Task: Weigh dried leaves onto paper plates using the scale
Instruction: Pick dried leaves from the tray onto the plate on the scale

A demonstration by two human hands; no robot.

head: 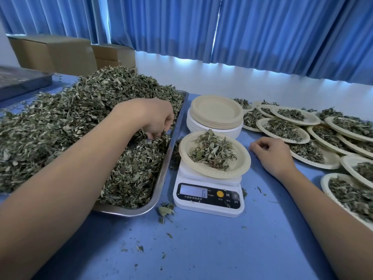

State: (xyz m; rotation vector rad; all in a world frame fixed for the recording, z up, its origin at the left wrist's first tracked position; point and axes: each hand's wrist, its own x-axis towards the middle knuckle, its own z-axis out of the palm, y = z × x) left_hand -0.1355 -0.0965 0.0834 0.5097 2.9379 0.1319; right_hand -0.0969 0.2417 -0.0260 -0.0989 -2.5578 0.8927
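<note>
Plenty of bare blue table (201, 249); pinching flaky leaves (131, 174) with left hand (153, 118) by steel tray (172, 145) rim; right hand (271, 153) loose, empty.

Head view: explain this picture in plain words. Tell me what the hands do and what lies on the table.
No machine here: a person wears a head camera that looks down at their own bare hands. The left hand pinches dried leaves heaped in a metal tray. The right hand rests on the blue table, holding nothing. Between them a scale carries a plate of leaves; its display shows 6. Behind stands a stack of empty plates; filled plates lie to the right.
</note>
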